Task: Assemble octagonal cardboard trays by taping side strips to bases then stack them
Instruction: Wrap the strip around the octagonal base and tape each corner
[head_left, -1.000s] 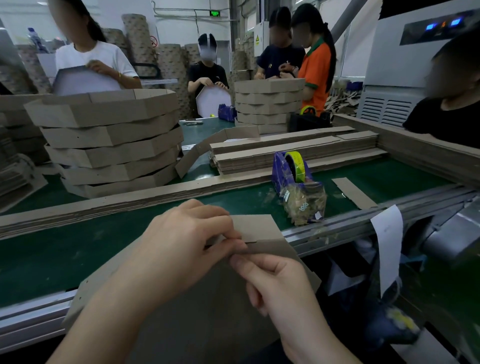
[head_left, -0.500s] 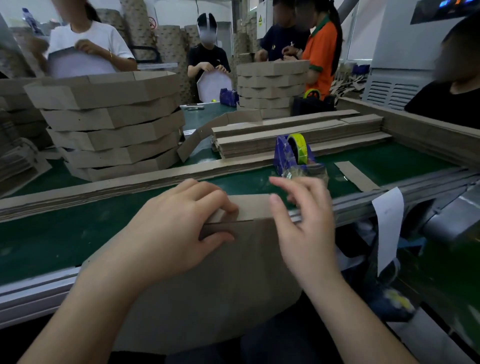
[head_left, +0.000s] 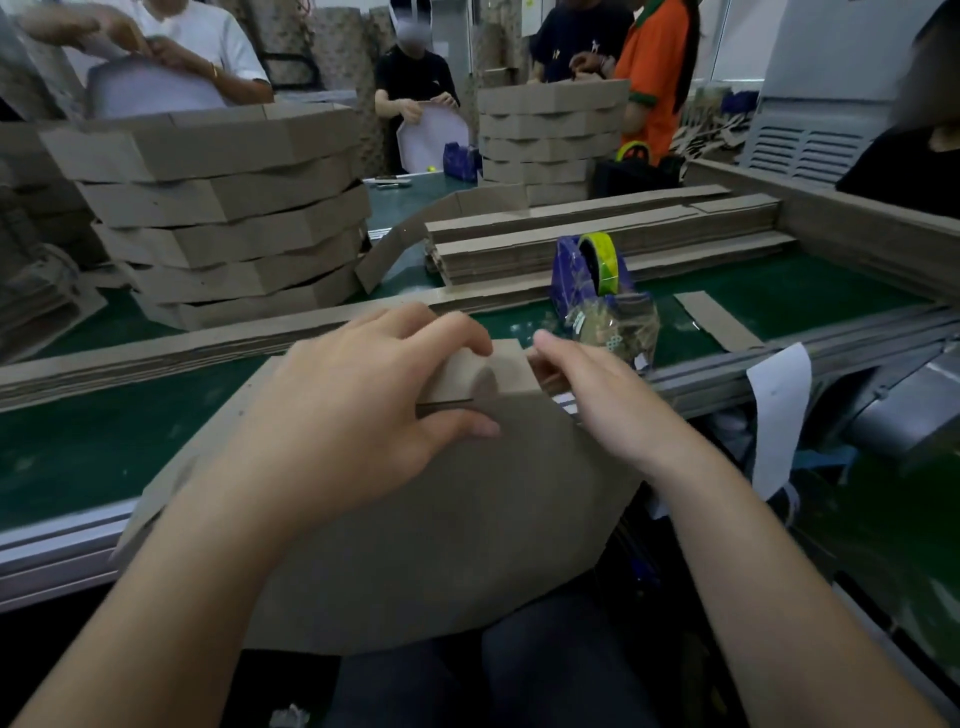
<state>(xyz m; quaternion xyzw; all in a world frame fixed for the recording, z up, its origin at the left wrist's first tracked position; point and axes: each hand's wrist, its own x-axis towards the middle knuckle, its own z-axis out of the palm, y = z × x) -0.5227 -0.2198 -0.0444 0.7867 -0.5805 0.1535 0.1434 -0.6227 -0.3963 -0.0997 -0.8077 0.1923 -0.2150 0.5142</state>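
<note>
Left hand (head_left: 353, 415) pinches the side strip (head_left: 511, 371) against the base (head_left: 467, 545) under both hands. Right hand (head_left: 597, 400), fingers straight, touches its end, with the tape dispenser (head_left: 592, 275) just beyond. A slackened pinch could let the seam gape before taping.

A cardboard base (head_left: 441, 530) is held tilted against the edge of a green table (head_left: 78, 441). A side strip (head_left: 493, 371) is pinched to its upper edge by the left hand (head_left: 358, 410), with fingers curled over the strip's top and the thumb pressed on the base. The strip's right end appears to be touched by the straight fingers of the right hand (head_left: 597, 395), though the contact is blurred. Just beyond, a tape dispenser (head_left: 592, 275) is set on the table, with a pile of flat strips (head_left: 597, 234) behind it and a stack of trays (head_left: 223, 218) to the left.
</note>
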